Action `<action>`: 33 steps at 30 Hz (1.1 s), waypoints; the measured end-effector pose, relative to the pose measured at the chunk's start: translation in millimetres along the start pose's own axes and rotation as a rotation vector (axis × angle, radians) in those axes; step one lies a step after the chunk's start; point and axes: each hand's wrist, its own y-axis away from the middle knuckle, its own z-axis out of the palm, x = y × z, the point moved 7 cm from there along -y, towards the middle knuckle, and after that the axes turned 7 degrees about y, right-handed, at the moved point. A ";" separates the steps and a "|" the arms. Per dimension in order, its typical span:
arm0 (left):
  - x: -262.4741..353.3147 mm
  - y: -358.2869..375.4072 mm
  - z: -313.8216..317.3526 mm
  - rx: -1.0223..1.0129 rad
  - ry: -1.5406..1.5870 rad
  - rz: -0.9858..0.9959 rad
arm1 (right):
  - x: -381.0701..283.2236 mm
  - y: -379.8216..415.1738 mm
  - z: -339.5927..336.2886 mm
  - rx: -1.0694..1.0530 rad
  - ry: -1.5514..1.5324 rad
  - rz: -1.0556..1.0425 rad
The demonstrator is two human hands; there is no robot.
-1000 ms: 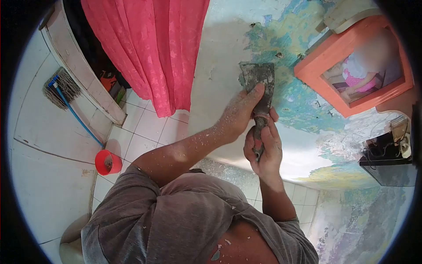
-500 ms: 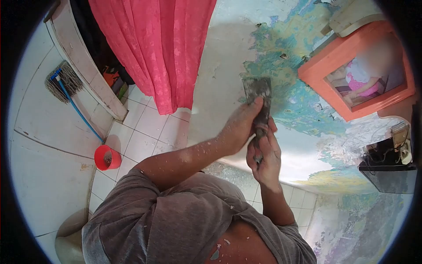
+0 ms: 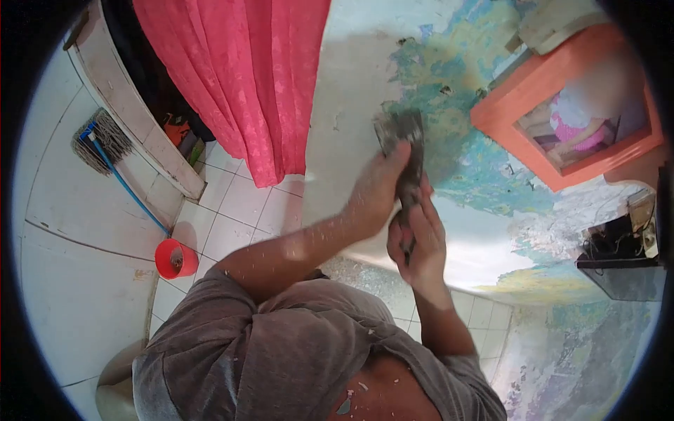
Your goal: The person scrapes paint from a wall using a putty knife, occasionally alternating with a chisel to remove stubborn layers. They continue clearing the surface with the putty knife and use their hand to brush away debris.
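Observation:
A broad-bladed scraper point(image 3: 411, 165) lies against or just in front of the wall point(image 3: 354, 91), its blade blurred by motion. My right hand point(image 3: 423, 238) is wrapped round its handle. Farther up, my left hand point(image 3: 379, 186) presses on the blade with the thumb along it. Around the blade the wall surface is patchy, with green and blue old paint point(image 3: 449, 140) beside a pale whitish area. Flecks of debris stick to my left forearm and shirt.
A pink curtain point(image 3: 246, 77) hangs at the upper left. An orange-framed picture point(image 3: 505, 116) is on the wall at right, above a dark shelf point(image 3: 618, 263). A mop point(image 3: 102, 144) leans near a red bucket point(image 3: 175, 258) on the tiled floor.
The scraper and both hands have moved a little to the left, and the blade has gone up slightly and blurred. The view has shifted slightly.

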 end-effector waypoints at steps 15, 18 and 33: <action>-2.0 7.5 5.1 0.015 -0.047 -0.094 | 11.5 24.5 22.7 -0.078 -1.176 0.929; -2.8 13.8 12.1 -0.060 -0.096 -0.094 | -0.9 20.8 16.9 -0.158 -1.322 0.793; 33.3 -0.2 12.0 0.083 -0.150 0.001 | 14.3 -4.4 16.5 -0.167 -0.537 0.653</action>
